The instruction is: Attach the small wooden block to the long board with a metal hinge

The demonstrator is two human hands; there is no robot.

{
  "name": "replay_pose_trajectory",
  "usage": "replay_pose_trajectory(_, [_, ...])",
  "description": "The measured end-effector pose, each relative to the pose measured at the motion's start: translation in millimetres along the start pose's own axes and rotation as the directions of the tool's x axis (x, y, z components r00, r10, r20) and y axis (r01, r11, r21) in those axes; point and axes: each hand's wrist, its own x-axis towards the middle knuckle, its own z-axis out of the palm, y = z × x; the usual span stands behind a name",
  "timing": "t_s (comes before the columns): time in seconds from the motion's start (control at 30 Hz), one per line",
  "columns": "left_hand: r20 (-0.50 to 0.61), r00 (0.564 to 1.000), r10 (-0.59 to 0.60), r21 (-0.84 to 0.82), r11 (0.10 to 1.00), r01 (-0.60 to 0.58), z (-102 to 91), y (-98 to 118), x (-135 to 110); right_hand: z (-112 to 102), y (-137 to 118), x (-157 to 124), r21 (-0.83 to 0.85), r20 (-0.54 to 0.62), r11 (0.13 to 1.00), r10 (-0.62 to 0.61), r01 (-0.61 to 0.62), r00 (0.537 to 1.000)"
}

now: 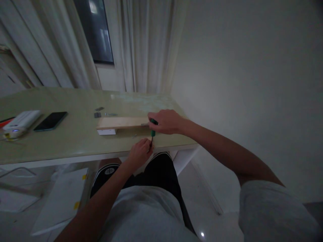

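A screwdriver (153,133) with a green handle points down from my right hand (166,121), whose fingers wrap its handle above the table's front edge. Just below, my left hand (141,151) has its fingers closed around the screwdriver's tip; what they pinch there is too small and hidden to make out. Behind both hands lies a light wooden board (123,122), its right part covered by my right hand. A white block (107,132) sits under the board's left end. A small metal piece (144,124) shows on the board beside my right fingers.
Small grey metal pieces (97,115) and a few tiny bits of hardware (111,114) lie behind the board. Further left are a dark phone (51,121) and a white device (24,120) on the table (75,144). A wall (239,84) rises at the right.
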Motion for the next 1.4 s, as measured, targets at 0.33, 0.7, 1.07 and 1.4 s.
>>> replay_pose_trajectory(0.33, [0.001, 1.0, -0.019, 0.019, 1.0, 0.019, 3.1, -0.4, 1.0, 1.9, 1.4, -4.3, 0.114, -0.008, 0.991, -0.07, 0.071, 0.998])
replay_pose_trajectory(0.7, [0.041, 0.999, 0.009, 0.036, 0.999, -0.01, -4.4, -5.5, -0.3, 4.4, 2.2, 3.7, 0.096, -0.025, 0.995, -0.001, 0.003, 1.0])
replay_pose_trajectory(1.07, [0.046, 0.999, -0.027, 0.087, 0.996, 0.023, -2.1, 1.7, -0.7, 3.1, 7.5, -1.5, 0.098, -0.022, 0.995, -0.027, 0.029, 0.999])
replay_pose_trajectory(1.4, [0.046, 0.999, 0.011, 0.097, 0.995, -0.015, -3.5, -1.8, -1.1, 2.7, -2.0, -0.5, 0.088, -0.033, 0.996, -0.019, 0.022, 0.999])
